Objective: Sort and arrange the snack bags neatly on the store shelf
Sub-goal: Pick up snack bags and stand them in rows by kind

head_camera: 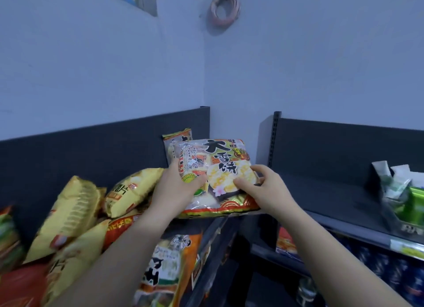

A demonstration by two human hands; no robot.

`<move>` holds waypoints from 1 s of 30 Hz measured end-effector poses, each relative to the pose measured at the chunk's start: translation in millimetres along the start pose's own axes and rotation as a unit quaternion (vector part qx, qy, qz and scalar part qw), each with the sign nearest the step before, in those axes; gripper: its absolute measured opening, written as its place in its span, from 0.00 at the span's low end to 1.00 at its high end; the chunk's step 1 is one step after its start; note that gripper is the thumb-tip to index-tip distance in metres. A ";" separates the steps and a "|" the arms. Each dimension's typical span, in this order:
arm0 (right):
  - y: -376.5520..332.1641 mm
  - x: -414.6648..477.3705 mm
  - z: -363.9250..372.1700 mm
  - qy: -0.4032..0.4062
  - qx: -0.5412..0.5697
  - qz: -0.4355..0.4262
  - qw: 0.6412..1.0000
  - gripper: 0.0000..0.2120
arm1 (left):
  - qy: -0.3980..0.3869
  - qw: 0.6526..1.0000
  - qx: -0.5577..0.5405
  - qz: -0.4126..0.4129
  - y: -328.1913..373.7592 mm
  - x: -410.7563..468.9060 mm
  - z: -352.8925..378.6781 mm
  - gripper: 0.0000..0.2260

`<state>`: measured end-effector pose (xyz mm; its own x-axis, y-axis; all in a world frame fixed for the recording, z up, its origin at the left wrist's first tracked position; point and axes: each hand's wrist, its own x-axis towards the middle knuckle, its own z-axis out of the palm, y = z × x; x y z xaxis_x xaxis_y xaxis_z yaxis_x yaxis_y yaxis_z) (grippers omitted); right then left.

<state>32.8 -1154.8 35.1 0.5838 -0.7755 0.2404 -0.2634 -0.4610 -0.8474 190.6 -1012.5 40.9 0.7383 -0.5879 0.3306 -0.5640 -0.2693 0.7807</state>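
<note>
Rice-cracker bag [226, 154] gripped from both sides, centre of frame.
My left hand [177, 185] curls round the bag's left edge with the thumb on its face. My right hand [263, 185] pinches its right side, so neither hand is nearer. The bag lies straight ahead between them, tilted back, its long axis running from lower centre up and away from me. Its top overlaps a like bag [176, 138] standing against the dark back panel [91, 150]. Yellow bags [128, 192] are heaped at the left.
</note>
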 end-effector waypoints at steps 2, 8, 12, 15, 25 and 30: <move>12.2 31.8 -3.4 -0.004 0.035 0.012 0.999 0.32 | -0.009 1.000 0.002 0.012 2.0 33.7 19.3 0.37; 56.3 123.6 -15.2 0.027 0.087 0.019 0.996 0.32 | -0.037 0.999 0.017 0.025 10.3 119.0 81.9 0.34; 86.1 195.1 -27.5 -0.004 0.081 0.006 0.997 0.37 | -0.026 0.998 0.042 0.029 15.5 173.3 130.5 0.35; 108.3 253.1 -39.6 -0.032 0.056 -0.002 0.998 0.41 | -0.028 0.998 0.052 0.016 19.8 215.4 166.5 0.35; 174.1 415.5 -57.9 -0.076 0.155 0.009 0.985 0.41 | -0.051 0.997 0.040 -0.043 13.2 321.2 254.6 0.26; 202.3 457.5 -63.3 -0.090 0.157 0.036 0.983 0.38 | -0.091 0.985 0.140 -0.037 -16.4 377.4 265.7 0.22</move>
<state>198.0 -1630.2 3.6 0.7055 -0.7001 0.1107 -0.0763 -0.2303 -0.9701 380.2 -1432.6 11.9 0.7173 -0.6787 0.1577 -0.6097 -0.5018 0.6136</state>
